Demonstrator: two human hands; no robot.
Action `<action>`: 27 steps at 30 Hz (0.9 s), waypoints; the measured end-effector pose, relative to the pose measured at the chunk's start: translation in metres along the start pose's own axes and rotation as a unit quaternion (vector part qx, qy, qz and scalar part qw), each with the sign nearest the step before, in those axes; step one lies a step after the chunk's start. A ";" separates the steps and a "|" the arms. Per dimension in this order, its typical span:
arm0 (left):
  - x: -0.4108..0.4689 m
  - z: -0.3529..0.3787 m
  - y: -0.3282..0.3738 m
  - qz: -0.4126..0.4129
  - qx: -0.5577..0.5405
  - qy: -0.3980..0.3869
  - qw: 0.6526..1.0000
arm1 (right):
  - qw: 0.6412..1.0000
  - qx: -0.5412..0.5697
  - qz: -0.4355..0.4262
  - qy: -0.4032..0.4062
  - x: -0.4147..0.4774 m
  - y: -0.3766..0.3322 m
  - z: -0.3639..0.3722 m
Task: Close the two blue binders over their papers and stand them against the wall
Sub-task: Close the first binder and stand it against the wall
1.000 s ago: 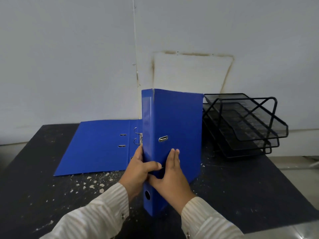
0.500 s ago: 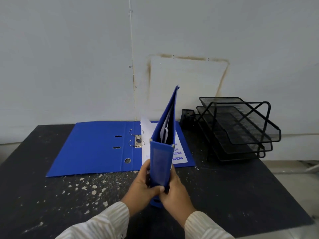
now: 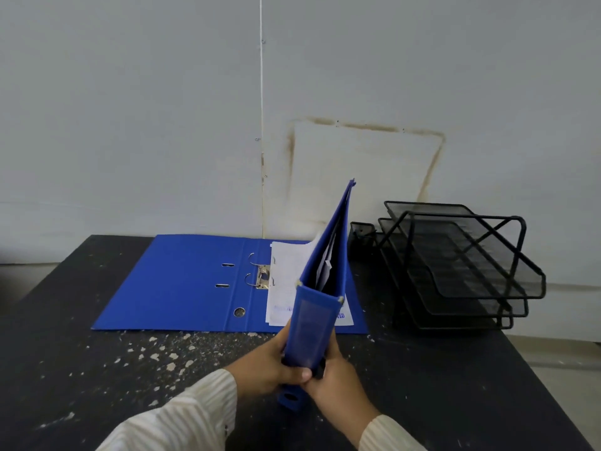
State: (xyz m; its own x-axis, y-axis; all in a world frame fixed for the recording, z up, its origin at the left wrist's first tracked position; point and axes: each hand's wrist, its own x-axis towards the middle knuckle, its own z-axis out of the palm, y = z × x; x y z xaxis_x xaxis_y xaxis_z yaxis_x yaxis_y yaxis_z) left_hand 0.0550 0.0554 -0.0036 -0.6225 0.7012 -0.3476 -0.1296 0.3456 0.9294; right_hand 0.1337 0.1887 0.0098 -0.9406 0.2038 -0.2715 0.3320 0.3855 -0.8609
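A closed blue binder [image 3: 313,327] stands upright near the table's front, spine toward me, its papers showing at the top between the covers. My left hand [image 3: 270,369] grips its left side and my right hand [image 3: 338,382] grips its right side, low on the spine. Behind it a second blue binder [image 3: 182,284] lies open and flat against the wall, with metal rings [image 3: 257,278] and white printed papers [image 3: 283,288] on its right half, partly hidden by the held binder.
A black mesh letter tray [image 3: 461,268] with three tiers stands at the back right by the grey wall [image 3: 162,125]. The dark table [image 3: 81,369] is speckled with white flecks in front of the open binder.
The held binder has been turned from showing its cover to spine-on toward me and moved slightly right. Both hands have stayed clamped on it.
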 end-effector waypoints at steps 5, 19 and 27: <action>-0.003 0.015 0.003 -0.001 -0.032 0.013 0.999 | 1.000 -0.006 0.003 -0.012 -0.003 -0.002 -0.011; -0.015 0.005 0.039 0.086 -0.019 0.079 0.993 | 0.988 -0.070 -0.134 0.016 -0.008 -0.038 -0.035; -0.051 -0.050 0.064 0.137 -0.012 0.160 0.977 | 0.975 -0.095 -0.201 -0.011 0.016 -0.101 -0.010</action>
State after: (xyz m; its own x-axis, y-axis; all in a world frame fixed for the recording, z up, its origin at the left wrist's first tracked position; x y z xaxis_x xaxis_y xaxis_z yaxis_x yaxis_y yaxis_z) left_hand 0.0396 0.0106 0.0794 -0.8453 0.5333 -0.0318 0.0600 0.1538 0.9863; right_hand 0.0858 0.1622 0.0970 -0.9981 -0.0168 0.0593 -0.0578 0.5908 -0.8047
